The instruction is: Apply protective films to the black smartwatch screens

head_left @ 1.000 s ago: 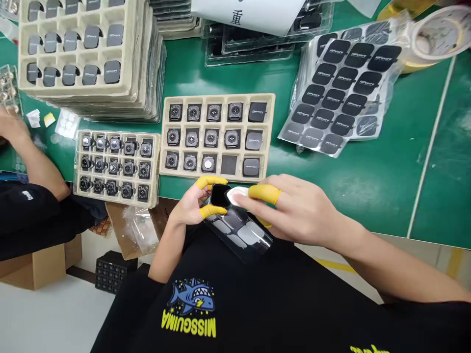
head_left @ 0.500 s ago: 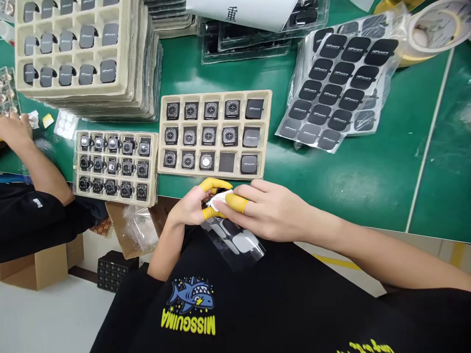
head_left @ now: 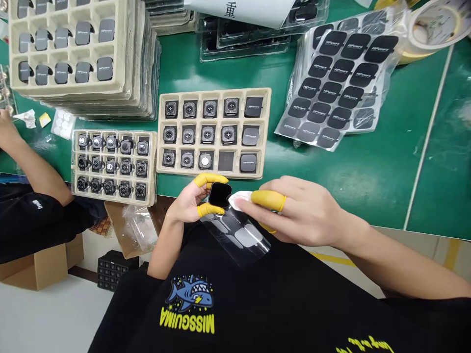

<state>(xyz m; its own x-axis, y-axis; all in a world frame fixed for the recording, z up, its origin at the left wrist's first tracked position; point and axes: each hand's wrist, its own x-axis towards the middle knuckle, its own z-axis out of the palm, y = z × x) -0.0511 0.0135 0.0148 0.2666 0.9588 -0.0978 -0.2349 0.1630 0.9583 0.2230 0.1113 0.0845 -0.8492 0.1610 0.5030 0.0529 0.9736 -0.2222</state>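
Note:
Between the yellow-cotted thumb and finger of my left hand (head_left: 189, 201) is a black smartwatch (head_left: 220, 194), its dark screen facing up. My right hand (head_left: 298, 208), also with yellow finger cots, pinches a white wipe (head_left: 241, 200) just right of the watch. Below both hands hangs a clear film sheet (head_left: 241, 241) with a few stickers on it; what holds it up is hidden. Just beyond my hands lies a beige tray (head_left: 211, 174) of watches, most with their backs up and some with labelled screens. One pocket in its front row has a bare dark pad (head_left: 225, 161).
A smaller watch tray (head_left: 152, 193) lies to the left, with tall stacked trays (head_left: 128, 73) behind it. Printed sticker sheets (head_left: 331, 93) and tape rolls (head_left: 436, 27) are at the right. A co-worker's arm (head_left: 37, 166) reaches in at far left.
My right hand has drawn back to the right with the wipe, off the watch. The watch screen now shows uncovered in my left hand.

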